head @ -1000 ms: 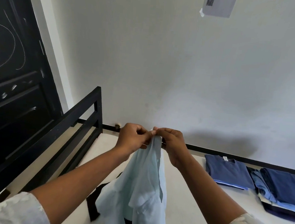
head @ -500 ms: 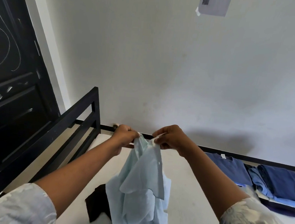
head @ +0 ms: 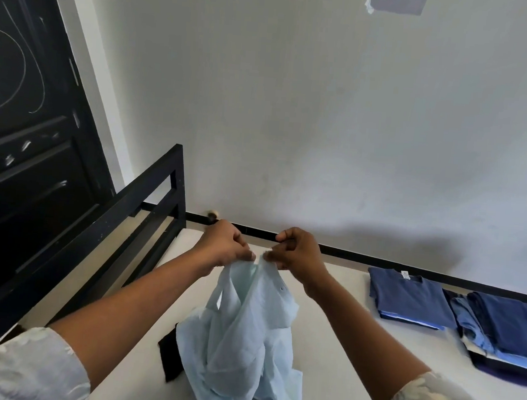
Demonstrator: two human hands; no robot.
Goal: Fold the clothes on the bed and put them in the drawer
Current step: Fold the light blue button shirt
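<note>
A pale blue shirt [head: 245,334] hangs crumpled above the white bed [head: 353,358], its lower part bunched on the mattress. My left hand [head: 225,249] pinches the shirt's top edge on the left. My right hand [head: 299,254] pinches the same edge on the right, a small gap between the two hands. A black garment [head: 169,358] lies on the bed, mostly hidden behind the shirt. No drawer is in view.
A folded dark blue T-shirt [head: 412,298] and a stack of folded blue clothes [head: 504,329] lie at the bed's right, by the wall. The black metal bed frame [head: 122,220] runs along the left, with a black door [head: 26,118] behind it.
Both hands kept hold of the shirt's top edge, drew a little apart, then came closer again. The shirt has sagged lower, and the view has tilted slightly.
</note>
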